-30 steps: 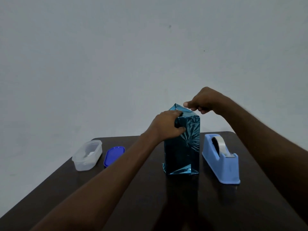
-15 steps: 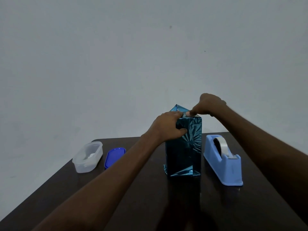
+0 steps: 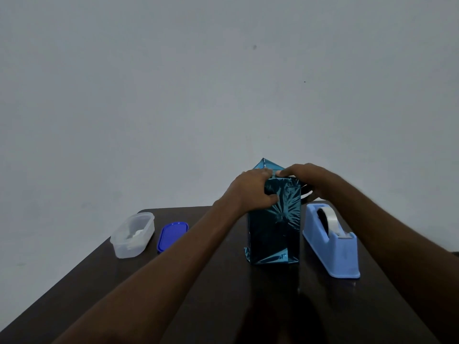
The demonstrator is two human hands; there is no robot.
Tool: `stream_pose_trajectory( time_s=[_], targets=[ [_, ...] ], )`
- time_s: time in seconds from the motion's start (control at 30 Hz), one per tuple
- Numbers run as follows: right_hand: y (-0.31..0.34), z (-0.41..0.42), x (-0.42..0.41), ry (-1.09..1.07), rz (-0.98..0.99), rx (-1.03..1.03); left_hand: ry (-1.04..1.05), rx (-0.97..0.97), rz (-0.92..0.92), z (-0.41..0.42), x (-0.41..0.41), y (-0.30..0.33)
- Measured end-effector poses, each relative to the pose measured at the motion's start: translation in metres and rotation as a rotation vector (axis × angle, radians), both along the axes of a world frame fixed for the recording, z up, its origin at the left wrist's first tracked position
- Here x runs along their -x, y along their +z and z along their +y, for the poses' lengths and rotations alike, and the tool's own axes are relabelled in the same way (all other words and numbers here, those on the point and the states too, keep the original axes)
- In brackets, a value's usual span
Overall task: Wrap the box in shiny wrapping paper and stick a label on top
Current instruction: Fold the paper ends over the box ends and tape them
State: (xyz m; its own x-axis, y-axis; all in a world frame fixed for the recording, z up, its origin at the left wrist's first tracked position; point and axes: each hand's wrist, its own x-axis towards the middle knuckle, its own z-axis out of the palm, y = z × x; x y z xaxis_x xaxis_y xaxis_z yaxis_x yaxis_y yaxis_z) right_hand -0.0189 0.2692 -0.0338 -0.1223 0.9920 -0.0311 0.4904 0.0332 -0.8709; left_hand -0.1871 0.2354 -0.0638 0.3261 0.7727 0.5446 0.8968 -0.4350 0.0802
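A tall box wrapped in shiny teal paper (image 3: 275, 229) stands upright on the dark table (image 3: 223, 294). One triangular paper flap (image 3: 265, 165) still sticks up at its far top edge. My left hand (image 3: 250, 188) grips the box's upper left corner, thumb across the front face. My right hand (image 3: 305, 180) rests on the top right, fingers pressing the folded paper down along the top edge and curling over the right side. The top face itself is hidden by both hands.
A light blue tape dispenser (image 3: 331, 240) with a roll of clear tape stands just right of the box. On the left sit a clear plastic container (image 3: 133, 234) and its blue lid (image 3: 172, 235). A plain grey wall lies behind the table.
My right hand came down from above the box onto its top right edge, pressing the paper flat. My left hand stayed on the upper left corner.
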Motion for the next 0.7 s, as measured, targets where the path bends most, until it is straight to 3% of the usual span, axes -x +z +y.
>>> stream_pose_trajectory(
  time_s=[0.6, 0.7],
  targets=[
    [0.001, -0.006, 0.015, -0.143, -0.067, -0.153, 0.019, 0.009, 0.039, 0.006, -0.001, 0.001],
    [0.005, -0.011, 0.009, -0.045, -0.013, -0.072, 0.018, -0.003, 0.03, 0.005, 0.001, 0.0]
  ],
)
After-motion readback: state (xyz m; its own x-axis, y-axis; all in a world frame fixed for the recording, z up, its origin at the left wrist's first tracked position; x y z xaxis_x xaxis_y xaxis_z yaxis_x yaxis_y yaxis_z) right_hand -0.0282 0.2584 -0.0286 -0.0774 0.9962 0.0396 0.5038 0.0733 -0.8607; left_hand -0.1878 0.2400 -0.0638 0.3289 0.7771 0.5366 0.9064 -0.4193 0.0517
